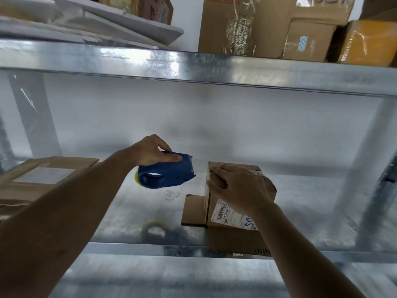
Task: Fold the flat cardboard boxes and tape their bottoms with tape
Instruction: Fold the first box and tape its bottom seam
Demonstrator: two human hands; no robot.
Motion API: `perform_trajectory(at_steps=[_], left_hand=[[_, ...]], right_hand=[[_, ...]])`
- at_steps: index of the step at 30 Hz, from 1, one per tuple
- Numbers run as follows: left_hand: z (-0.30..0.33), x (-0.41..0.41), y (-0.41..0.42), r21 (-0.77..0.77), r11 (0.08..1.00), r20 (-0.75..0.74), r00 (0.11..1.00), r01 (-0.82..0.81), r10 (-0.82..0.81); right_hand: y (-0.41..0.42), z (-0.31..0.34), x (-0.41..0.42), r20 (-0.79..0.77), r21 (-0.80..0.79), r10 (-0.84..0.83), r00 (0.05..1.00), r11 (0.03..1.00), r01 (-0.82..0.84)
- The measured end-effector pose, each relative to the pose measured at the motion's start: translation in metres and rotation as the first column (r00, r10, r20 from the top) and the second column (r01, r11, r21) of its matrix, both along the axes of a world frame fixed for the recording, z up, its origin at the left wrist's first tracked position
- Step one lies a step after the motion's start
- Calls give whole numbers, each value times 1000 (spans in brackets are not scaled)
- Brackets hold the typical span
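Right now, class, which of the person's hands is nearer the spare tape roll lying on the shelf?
Left. The left hand, gripping the blue dispenser, hovers above the tape roll; the right hand lies on the box.

A dark blue tape dispenser point(166, 173) with a yellow edge at its left is seen. The small cardboard box point(236, 211) is shown in plain brown, marked by a white label point(227, 214) with black barcode stripes and blue handwriting. The metal shelf point(300, 201) is rendered in mottled silver-grey. An orange-yellow parcel point(369, 41) is spotted above.
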State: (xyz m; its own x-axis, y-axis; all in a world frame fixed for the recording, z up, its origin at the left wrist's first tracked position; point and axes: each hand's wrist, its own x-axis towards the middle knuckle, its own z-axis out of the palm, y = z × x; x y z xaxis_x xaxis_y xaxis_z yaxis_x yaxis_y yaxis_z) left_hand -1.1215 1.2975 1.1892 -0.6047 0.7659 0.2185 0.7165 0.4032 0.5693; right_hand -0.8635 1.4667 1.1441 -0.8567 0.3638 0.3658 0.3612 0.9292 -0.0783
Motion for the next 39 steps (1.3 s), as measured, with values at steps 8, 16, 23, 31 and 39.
perform_trajectory(at_steps=[8, 16, 23, 31, 39], left_hand=[[-22, -2, 6, -23, 999, 55, 998, 33, -32], [-19, 13, 17, -84, 996, -10, 999, 41, -42], [-12, 24, 28, -128, 992, -192, 981, -14, -11], [16, 43, 42, -183, 975, -469, 883, -128, 28], [-5, 36, 25, -285, 938, -494, 869, -197, 33]], right_hand=[[-5, -1, -4, 50, 47, -8, 999, 999, 6], [-5, -10, -11, 50, 100, 4, 999, 995, -9], [-10, -11, -18, 57, 141, -10, 998, 990, 2], [-19, -11, -21, 66, 161, -38, 997, 987, 27], [-25, -9, -17, 70, 142, -68, 995, 988, 58]])
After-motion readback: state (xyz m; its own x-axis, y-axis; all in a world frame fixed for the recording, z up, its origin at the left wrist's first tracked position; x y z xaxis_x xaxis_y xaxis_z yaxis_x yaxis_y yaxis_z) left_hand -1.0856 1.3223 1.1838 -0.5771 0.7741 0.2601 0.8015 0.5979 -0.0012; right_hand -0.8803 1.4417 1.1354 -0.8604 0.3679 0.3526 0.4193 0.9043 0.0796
